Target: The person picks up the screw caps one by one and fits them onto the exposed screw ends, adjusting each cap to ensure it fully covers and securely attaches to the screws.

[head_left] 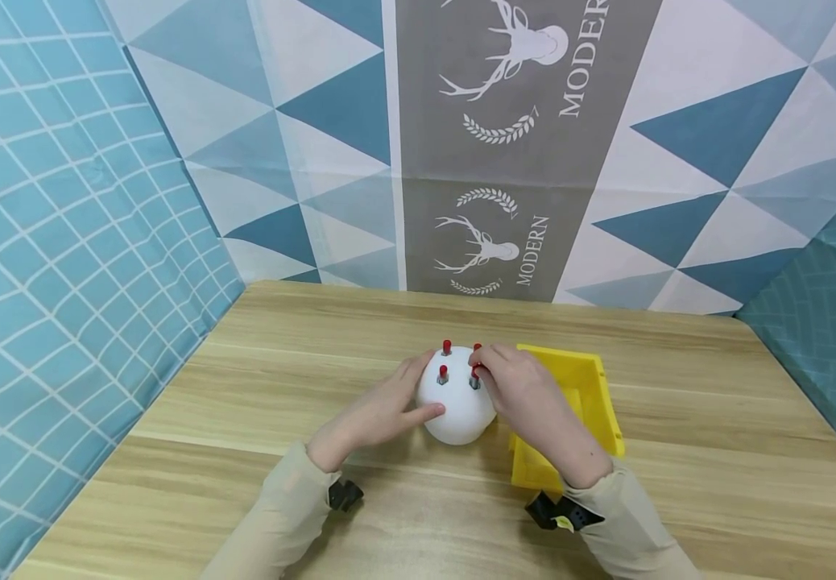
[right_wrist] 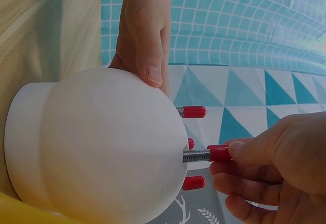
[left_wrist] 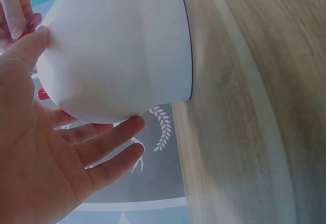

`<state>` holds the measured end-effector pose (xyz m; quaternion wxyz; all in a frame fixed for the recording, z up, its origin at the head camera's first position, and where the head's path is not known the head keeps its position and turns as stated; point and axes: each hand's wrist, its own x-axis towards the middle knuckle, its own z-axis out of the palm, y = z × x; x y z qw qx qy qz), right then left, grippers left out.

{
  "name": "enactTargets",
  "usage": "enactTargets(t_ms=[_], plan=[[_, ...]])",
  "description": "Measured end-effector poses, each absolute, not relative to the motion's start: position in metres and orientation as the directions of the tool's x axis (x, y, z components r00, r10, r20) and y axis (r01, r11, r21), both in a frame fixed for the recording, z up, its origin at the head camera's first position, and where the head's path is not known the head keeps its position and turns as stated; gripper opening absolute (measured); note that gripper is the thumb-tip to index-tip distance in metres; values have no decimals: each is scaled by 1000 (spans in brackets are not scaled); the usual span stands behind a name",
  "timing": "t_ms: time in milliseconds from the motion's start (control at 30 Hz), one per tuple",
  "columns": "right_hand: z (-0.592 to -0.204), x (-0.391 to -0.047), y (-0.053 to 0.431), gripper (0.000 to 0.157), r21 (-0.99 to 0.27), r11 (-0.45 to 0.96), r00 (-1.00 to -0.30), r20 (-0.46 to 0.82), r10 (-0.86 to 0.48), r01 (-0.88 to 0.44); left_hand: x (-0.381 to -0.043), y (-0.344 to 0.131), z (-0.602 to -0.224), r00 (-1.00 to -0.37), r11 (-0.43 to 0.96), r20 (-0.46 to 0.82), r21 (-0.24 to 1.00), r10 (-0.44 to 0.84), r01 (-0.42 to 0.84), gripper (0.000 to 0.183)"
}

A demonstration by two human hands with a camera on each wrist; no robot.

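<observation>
A white rounded dome [head_left: 459, 420] with a straight-sided base stands on the table, with several red-capped threaded bolts [head_left: 443, 373] sticking up from its top. My left hand [head_left: 380, 409] rests against the dome's left side, thumb toward the front; in the left wrist view its fingers lie extended along the surface. Thumb and fingers of my right hand [head_left: 527, 391] pinch the red cap of one bolt [right_wrist: 219, 153] at the right. Bare metal thread shows between that cap and the dome. The other red caps [right_wrist: 194, 183] stand beside it, untouched.
A yellow plastic bin [head_left: 610, 411] stands just right of the dome, partly hidden under my right forearm. The wooden table [head_left: 280, 362] ends at a patterned cloth backdrop [head_left: 345, 217], with a blue tiled-print cloth [head_left: 63, 242] on the left.
</observation>
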<state>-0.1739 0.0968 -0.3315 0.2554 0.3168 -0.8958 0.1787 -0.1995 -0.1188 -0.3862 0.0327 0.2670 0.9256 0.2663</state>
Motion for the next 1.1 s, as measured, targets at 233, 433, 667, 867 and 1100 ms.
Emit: enactTargets(t_ms=[233, 433, 667, 867, 1100], plan=[[-332, -173, 97, 13, -151, 739, -671, 564, -481, -657, -199, -119, -385, -853, 714, 87, 507, 515, 483, 85], [-333, -174, 97, 14, -133, 737, -664, 560, -495, -662, -199, -119, -384, -858, 718, 73, 513, 509, 470, 86], [-334, -175, 97, 13, -115, 725, -638, 580, -506, -679, -199, -118, -385, -860, 721, 71, 513, 506, 466, 86], [-334, -174, 96, 12, -125, 733, -657, 561, -504, -669, -200, -119, -385, -859, 721, 72, 510, 507, 469, 86], [-334, -173, 95, 12, -149, 751, -695, 525, -491, -643, -201, -119, -387, -853, 714, 83, 510, 514, 480, 87]])
